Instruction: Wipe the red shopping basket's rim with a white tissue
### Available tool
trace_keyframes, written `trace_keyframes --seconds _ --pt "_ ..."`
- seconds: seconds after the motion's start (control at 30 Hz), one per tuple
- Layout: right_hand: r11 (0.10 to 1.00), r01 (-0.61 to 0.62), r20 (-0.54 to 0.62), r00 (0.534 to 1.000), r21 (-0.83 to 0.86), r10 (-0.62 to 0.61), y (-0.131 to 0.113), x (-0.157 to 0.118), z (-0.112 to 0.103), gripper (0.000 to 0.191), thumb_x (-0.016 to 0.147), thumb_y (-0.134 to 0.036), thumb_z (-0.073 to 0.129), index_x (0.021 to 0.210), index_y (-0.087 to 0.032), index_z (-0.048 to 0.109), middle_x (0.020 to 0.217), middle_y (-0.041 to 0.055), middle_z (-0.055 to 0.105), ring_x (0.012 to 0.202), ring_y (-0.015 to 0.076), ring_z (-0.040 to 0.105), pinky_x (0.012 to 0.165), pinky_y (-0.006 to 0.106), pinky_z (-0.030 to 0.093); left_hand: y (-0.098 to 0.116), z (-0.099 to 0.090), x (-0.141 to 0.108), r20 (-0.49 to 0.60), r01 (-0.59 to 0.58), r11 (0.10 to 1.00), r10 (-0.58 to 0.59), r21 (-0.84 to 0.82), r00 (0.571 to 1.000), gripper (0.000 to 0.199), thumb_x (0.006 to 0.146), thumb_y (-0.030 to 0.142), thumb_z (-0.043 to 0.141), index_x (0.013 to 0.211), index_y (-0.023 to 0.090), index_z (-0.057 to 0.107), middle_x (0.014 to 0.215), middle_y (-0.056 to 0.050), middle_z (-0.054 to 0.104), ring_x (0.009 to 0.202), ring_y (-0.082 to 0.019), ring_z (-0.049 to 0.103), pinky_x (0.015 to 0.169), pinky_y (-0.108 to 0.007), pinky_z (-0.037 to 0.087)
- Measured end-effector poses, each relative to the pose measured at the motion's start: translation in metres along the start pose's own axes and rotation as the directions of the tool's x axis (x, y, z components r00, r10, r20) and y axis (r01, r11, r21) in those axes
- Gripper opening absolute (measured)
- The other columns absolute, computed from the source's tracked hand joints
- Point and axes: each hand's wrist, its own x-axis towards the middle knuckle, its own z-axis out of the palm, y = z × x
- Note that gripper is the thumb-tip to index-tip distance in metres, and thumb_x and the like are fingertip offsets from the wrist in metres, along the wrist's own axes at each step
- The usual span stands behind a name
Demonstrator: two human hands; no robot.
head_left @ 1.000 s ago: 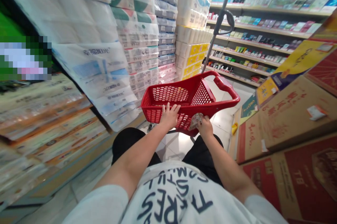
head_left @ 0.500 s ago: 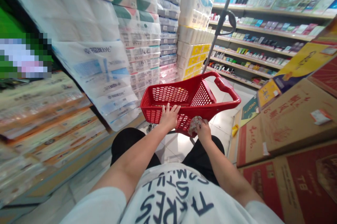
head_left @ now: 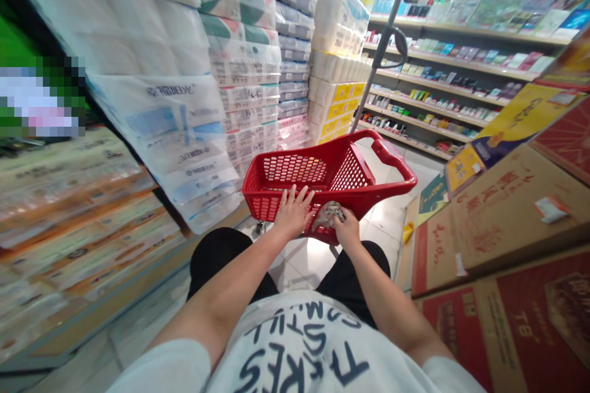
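Note:
A red plastic shopping cart [head_left: 354,201] with perforated sides stands in front of my knees, its handle toward the right. My left hand [head_left: 293,213] lies on the near rim and side of the cart, fingers spread. In my right hand [head_left: 346,227] is a crumpled greyish cloth [head_left: 328,214], pressed against the cart's near side. The cloth covers part of the perforated wall there. The inside of the basket shows no goods in the part I can see.
Stacks of wrapped tissue paper packs [head_left: 249,61] rise on the left and ahead. Cardboard boxes [head_left: 507,221] are piled close on the right. Farther back are shelves [head_left: 442,79] of small packages, with a slanting metal pole [head_left: 385,42] before them. White floor tiles [head_left: 295,261] show below the cart.
My right hand has moved the cloth a little to the left along the cart's side. My left hand stays on the rim, shifted slightly. The view has tilted slightly.

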Motion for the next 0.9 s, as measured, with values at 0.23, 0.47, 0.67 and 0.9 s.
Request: trace_keyframes --seconds 0.23,0.47,0.67,0.9 --pt "0.989 0.062 0.286 0.953 0.134 -0.099 -0.039 -0.003 -0.01 0.031 0.082 -0.029 0.048 0.105 -0.019 0.066 0.095 0.0048 0.07 0.084 0.0192 0.064 0.079 0.034 0.051 0.029 0.025 -0.008 0.064 0.049 0.894 -0.023 -0.445 0.998 0.058 0.089 0.019 0.04 0.146 0.021 0.025 0.145 -0.01 0.042 0.131 -0.019 0.042 0.105 -0.037 0.041" --pt "0.678 0.391 0.033 0.879 -0.622 -0.476 -0.049 0.075 -0.123 0.031 0.092 -0.031 0.042 0.11 -0.018 0.065 0.115 0.0115 0.064 0.113 0.0247 0.05 0.102 0.043 0.029 0.02 0.02 0.009 -0.079 0.084 0.796 -0.163 -0.599 0.983 0.053 0.074 -0.001 0.041 0.119 0.021 0.056 0.123 -0.005 0.054 0.117 -0.016 0.051 0.105 -0.033 0.041" --pt "0.482 0.333 0.141 0.909 -0.81 -0.391 -0.034 0.096 -0.154 0.035 0.094 -0.036 0.039 0.082 -0.018 0.067 0.093 0.009 0.068 0.097 0.0234 0.052 0.099 0.041 0.027 0.025 0.014 0.025 -0.037 0.123 0.813 -0.175 -0.569 0.984 0.048 0.077 -0.001 0.038 0.11 0.023 0.063 0.107 -0.003 0.056 0.099 -0.013 0.057 0.093 -0.027 0.047" --pt "0.494 0.307 0.05 0.883 -0.814 -0.467 -0.023 0.084 -0.152 0.035 0.095 -0.035 0.037 0.084 -0.019 0.066 0.091 0.0085 0.066 0.097 0.0236 0.05 0.102 0.042 0.023 0.021 0.022 0.038 0.004 0.104 0.819 -0.123 -0.564 0.992 0.04 0.079 0.006 0.047 0.11 0.022 0.065 0.107 -0.003 0.058 0.094 -0.014 0.06 0.088 -0.028 0.049"
